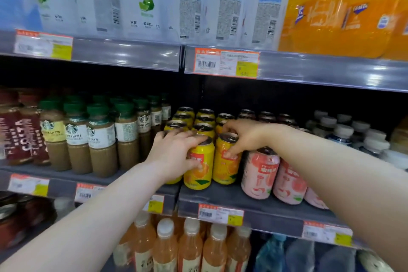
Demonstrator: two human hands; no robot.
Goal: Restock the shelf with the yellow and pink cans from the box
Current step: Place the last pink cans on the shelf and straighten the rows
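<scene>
Yellow fills the near row: our left hand (pixel 174 154) grips one yellow can (pixel 201 174), our right hand (pixel 242 137) grips the neighbouring can (pixel 224 170), likely aligning both left of the pink cans (pixel 260 174).

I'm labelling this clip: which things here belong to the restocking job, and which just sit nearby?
Job: left hand, right hand, yellow cans, pink cans, shelf.
Nearby: coffee bottles, white-capped bottles, orange soda packs, price tags.
</scene>
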